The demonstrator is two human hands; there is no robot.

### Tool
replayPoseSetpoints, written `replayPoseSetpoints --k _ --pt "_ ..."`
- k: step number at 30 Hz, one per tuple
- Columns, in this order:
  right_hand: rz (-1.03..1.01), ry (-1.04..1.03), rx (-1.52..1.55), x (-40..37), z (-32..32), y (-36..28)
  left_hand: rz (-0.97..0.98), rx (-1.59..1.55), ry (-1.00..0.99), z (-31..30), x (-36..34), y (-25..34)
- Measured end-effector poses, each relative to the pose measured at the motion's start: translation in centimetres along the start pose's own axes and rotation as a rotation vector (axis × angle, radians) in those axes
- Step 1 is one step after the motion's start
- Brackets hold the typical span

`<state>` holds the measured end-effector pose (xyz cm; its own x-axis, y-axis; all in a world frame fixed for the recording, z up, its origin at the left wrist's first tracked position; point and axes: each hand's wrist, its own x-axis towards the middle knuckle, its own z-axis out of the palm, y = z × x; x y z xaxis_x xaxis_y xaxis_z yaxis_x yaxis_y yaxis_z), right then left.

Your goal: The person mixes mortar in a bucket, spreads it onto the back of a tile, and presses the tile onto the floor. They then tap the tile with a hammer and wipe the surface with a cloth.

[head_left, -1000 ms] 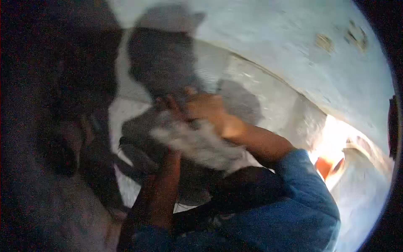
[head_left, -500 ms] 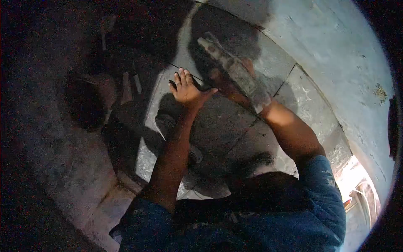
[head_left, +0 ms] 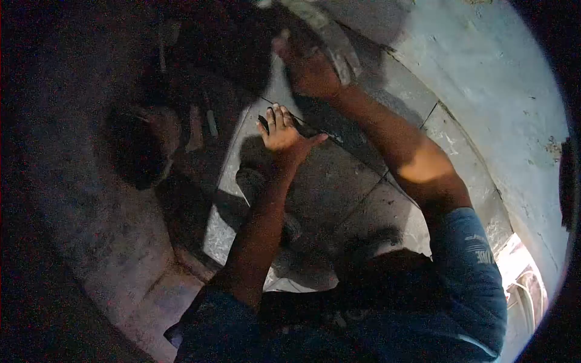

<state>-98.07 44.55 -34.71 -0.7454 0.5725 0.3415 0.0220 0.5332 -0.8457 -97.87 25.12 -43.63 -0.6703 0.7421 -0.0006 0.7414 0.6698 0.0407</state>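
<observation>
My left hand (head_left: 281, 130) lies spread on a floor tile (head_left: 333, 181), thumb stretched to the side, beside a dark joint line between tiles. My right hand (head_left: 311, 69) reaches farther out over the floor, smeared by motion. Along it runs a long, greyish-white, strip-like object (head_left: 330, 36), blurred and bowed in outline, its kind not clear. The right fingers seem curled at it, but their hold is hard to make out in the dark.
A bucket-like round container (head_left: 136, 148) with a dark opening stands at the left. Beside it are thin, stick-like pieces (head_left: 212, 123) in shadow. A pale wall (head_left: 502, 91) rises at the right. Bright light enters at lower right, near cables (head_left: 525, 296).
My right hand and the long greyish object have swept forward and to the left, away from my body. My left hand keeps its place on the tile while the view shifts slightly.
</observation>
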Motion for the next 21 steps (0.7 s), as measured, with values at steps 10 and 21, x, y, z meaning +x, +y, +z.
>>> replayPoseSetpoints --k 10,21 --pt "0.149 -0.125 0.279 1.3 -0.1 -1.7 0.032 0.053 0.024 0.7 0.2 -0.6" --pt "-0.064 0.208 -0.162 -15.2 -20.5 -0.8 0.083 0.033 -0.321 1.5 -5.2 6.0"
